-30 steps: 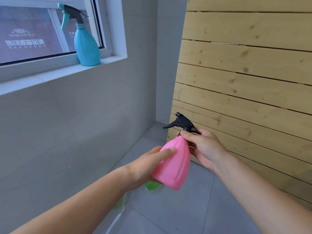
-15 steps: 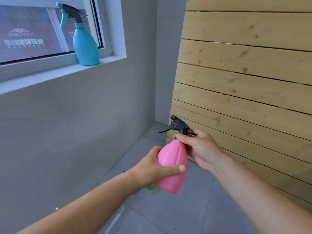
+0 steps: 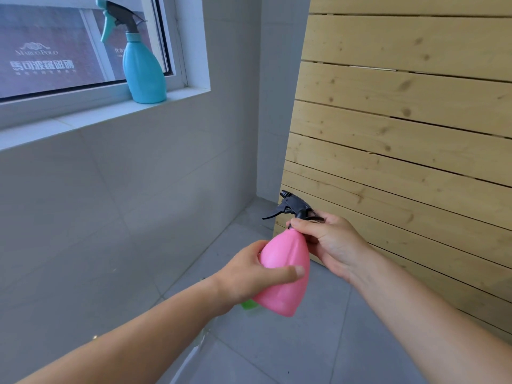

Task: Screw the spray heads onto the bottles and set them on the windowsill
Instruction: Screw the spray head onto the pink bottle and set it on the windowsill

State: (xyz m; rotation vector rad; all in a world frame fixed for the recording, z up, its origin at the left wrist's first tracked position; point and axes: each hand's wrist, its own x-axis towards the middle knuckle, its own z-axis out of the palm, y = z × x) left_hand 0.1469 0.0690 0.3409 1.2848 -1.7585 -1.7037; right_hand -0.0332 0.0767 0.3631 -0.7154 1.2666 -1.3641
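While the left hand (image 3: 243, 278) wraps round the belly of the pink bottle (image 3: 285, 275), thumb laid flat across its front, the bottle sits low in the centre of the frame, tipped a little with its neck leaning toward the upper right. Up at that neck, the right hand (image 3: 329, 245) is closed in, thumb and fingers pinching the collar just beneath the black spray head (image 3: 291, 207). That spray head sits on top of the pink bottle, its trigger poking out toward the left; how far down the thread it has gone, I cannot tell from here. Just under the bottle's base a scrap of something green (image 3: 248, 304) peeks out, mostly hidden, so I won't say what it is. Over in the upper left, a blue bottle (image 3: 142, 76) stands upright on the white windowsill (image 3: 91, 117), right up against the window frame, wearing a dark spray head with a teal trigger pointing left. Behind the hands, filling the right side, leans a panel of pale wooden slats (image 3: 401, 120), its lower edge meeting the grey tiled floor (image 3: 277, 342).
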